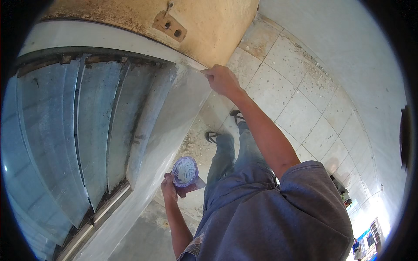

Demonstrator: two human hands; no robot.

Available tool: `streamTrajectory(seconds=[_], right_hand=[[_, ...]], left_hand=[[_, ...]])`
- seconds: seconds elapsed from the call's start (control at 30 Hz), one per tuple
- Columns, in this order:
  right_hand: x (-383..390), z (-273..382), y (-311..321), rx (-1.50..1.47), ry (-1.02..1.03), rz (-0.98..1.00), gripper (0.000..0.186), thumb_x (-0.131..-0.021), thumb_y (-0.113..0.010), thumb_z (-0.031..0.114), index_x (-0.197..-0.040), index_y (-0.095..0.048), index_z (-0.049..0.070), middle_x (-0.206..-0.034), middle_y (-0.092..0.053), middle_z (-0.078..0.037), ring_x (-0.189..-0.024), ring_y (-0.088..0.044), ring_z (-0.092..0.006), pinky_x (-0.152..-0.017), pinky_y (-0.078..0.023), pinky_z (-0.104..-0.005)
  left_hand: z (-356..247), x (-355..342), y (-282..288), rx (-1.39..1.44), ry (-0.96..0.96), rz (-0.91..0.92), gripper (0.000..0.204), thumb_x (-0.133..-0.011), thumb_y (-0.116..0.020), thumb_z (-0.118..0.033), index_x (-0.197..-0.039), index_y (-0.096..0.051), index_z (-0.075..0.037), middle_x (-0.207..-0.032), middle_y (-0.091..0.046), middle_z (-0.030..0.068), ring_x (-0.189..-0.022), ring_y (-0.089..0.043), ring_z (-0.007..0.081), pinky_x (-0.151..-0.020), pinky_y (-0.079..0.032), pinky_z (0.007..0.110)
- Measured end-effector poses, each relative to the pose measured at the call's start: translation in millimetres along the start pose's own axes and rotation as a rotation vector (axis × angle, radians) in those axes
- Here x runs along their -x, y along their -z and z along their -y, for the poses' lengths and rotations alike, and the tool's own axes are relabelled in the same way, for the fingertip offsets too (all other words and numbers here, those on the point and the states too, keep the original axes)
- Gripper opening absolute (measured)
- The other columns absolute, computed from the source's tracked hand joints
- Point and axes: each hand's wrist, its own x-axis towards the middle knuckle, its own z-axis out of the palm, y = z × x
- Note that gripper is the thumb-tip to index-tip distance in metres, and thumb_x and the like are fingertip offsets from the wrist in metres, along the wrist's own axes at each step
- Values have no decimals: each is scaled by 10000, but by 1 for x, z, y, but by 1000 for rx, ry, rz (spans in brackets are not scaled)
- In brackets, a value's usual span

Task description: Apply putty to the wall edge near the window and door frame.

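My left hand [169, 187] grips a purple plastic tub [185, 169] smeared with white paste, along with a flat reddish-brown square sheet [193, 186] beneath it. My right hand [220, 80] reaches up to the right end of a pale ledge [109, 37], beside the white plastered wall strip [191, 100]. Its fingers are bent and touch the edge; whether anything is in them is hidden.
A louvred glass window [52, 135] fills the left side. Above it is a stained tan wall [217, 21] with a holed plate [169, 27]. My sandalled feet stand on dusty floor tiles [313, 108]. A pale wall [370, 65] runs along the right, with indistinct objects [342, 191] near its base.
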Motion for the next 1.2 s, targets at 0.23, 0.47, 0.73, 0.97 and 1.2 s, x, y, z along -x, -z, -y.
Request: streamTrajectory(seconds=[0.23, 0.47, 0.73, 0.97, 1.2], right_hand=[[1, -18, -8, 61, -24, -8, 266, -838, -527, 112, -1021, -717, 147, -899, -650, -167, -857, -633, -338, -771, -502, -401], [-1, -6, -4, -50, 26, -85, 272, -835, -524, 108, -1022, -717, 150, -914, -652, -174, -875, -632, -341, -771, -506, -400], [-4, -25, -3, 31, -49, 7, 293, -835, -542, 133, -1040, -718, 245, -972, -670, -161, -865, -654, -336, -781, -522, -424], [-4, -12, 5, -148, -50, -24, 268, -831, -534, 95, -1009, -720, 166, -894, -660, -164, -867, -631, -342, -740, -504, -410], [-6, -5, 7, -97, 13, -1, 271, -831, -536, 91, -988, -732, 191, -918, -655, -136, -856, -630, -329, -738, -504, -412]], left_hand=[[-4, 7, -8, -36, 24, -27, 149, -876, -566, -190, -827, -579, -50, -790, -575, 16, -723, -542, 130, -673, -440, 266], [-18, 14, -16, -87, 15, -14, 168, -894, -571, -208, -818, -572, -58, -776, -561, 8, -717, -537, 125, -664, -436, 260], [-33, 14, -25, -126, 28, 5, 148, -894, -565, -187, -829, -581, -55, -771, -554, -7, -719, -527, 103, -662, -432, 247], [-41, 12, -34, -164, 11, 2, 164, -890, -563, -181, -853, -601, -26, -794, -547, -3, -723, -525, 102, -682, -430, 247], [-55, 12, -48, -211, 2, 12, 200, -894, -562, -207, -869, -607, -15, -805, -549, 3, -684, -516, 98, -624, -423, 234]])
